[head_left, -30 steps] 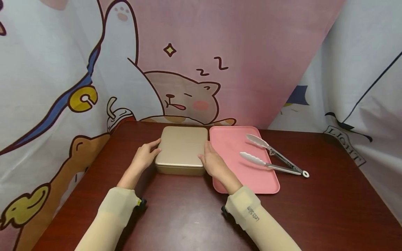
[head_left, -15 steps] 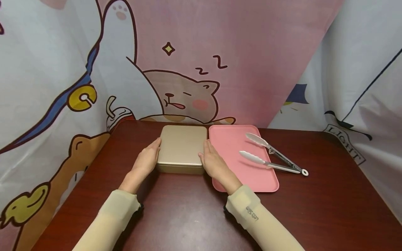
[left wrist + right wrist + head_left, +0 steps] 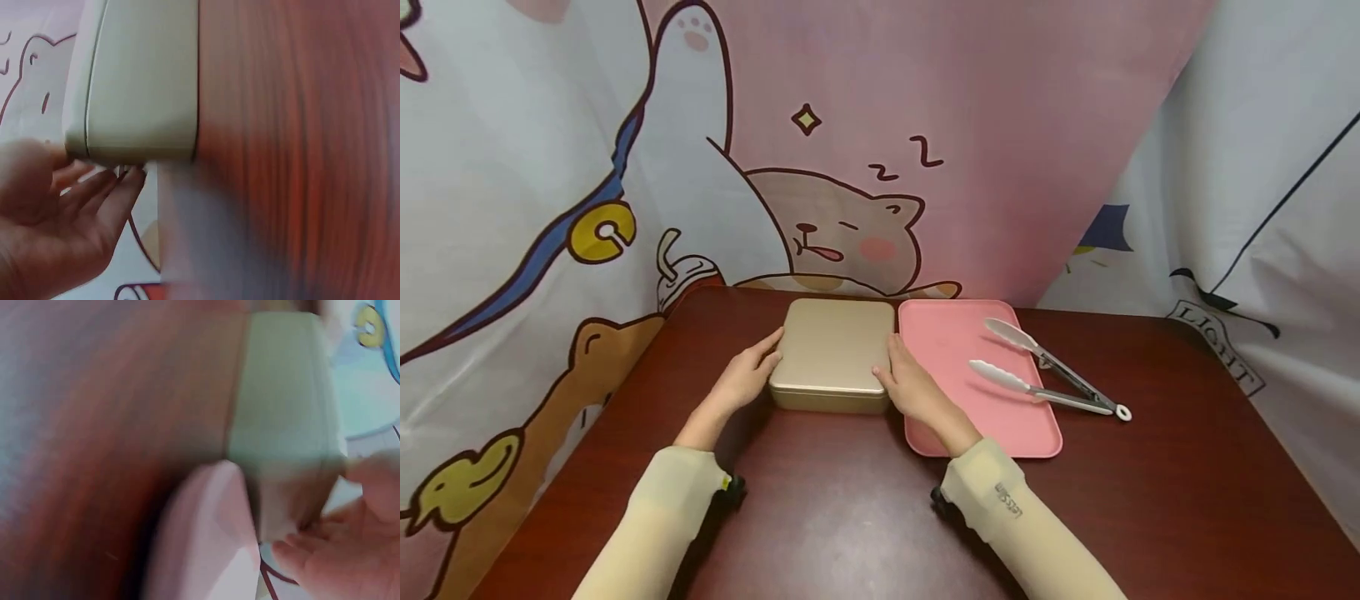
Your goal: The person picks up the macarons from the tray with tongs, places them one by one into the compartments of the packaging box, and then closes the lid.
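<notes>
A closed gold metal tin box [image 3: 838, 346] stands on the table near its back edge. My left hand [image 3: 743, 382] touches the tin's left side with its fingertips, the thumb held apart near the lid's edge. Along the tin's right side lies my right hand [image 3: 917, 390], fingers stretched forward and thumb at the lid's edge. In the left wrist view the fingers [image 3: 106, 200] reach to the tin's side wall [image 3: 147, 81]. The right wrist view is blurred; there the hand [image 3: 350, 544] is at the tin's end [image 3: 278, 394]. The tin's contents are hidden.
Right beside the tin is a pink tray [image 3: 940, 421], close under my right hand. Spread tongs [image 3: 1060, 379] with white tips lie across its right edge, handle end on the dark red table [image 3: 850, 517]. A printed curtain [image 3: 1000, 167] hangs behind.
The left hand's fingers lay flat along the tin half a second ago; now the thumb stands apart and the hand sits slightly further left. The right hand and the tin look almost unchanged.
</notes>
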Available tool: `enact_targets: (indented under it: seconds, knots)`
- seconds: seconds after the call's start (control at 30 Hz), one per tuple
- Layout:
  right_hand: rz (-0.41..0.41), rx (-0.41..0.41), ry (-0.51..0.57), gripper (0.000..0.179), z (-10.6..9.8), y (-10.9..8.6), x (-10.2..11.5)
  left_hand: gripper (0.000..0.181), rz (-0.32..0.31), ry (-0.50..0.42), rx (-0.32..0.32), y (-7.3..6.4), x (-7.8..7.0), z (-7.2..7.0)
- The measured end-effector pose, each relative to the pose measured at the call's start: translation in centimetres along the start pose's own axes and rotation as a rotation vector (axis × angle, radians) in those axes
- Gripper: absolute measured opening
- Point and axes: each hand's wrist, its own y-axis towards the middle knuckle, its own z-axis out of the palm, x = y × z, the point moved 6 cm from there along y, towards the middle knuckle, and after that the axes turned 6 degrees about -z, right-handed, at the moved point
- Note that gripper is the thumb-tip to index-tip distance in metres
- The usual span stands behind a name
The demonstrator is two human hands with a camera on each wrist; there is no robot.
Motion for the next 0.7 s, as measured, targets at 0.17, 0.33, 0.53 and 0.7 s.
enact_targets:
  seconds: [0.17,0.33,0.53,0.7]
  knots:
    - [0.005,0.1,0.177,0.089,-0.4,-0.5,-0.8,0.077,-0.026,-0.166,0.255,-0.3,1.2,0.2]
    - [-0.015,0.173,0.189,0.094,-0.3,-0.7,-0.9,0.085,-0.043,-0.225,0.299,-0.6,1.9,0.4]
    - [-0.021,0.146,0.198,0.094,-0.7,-0.4,-1.1,0.086,-0.022,-0.202,0.289,-0.2,1.2,-0.2]
    - [-0.009,0.073,0.246,0.084,-4.2,-1.0,-2.1,0.077,0.019,-0.192,0.265,0.7,-0.9,-1.5]
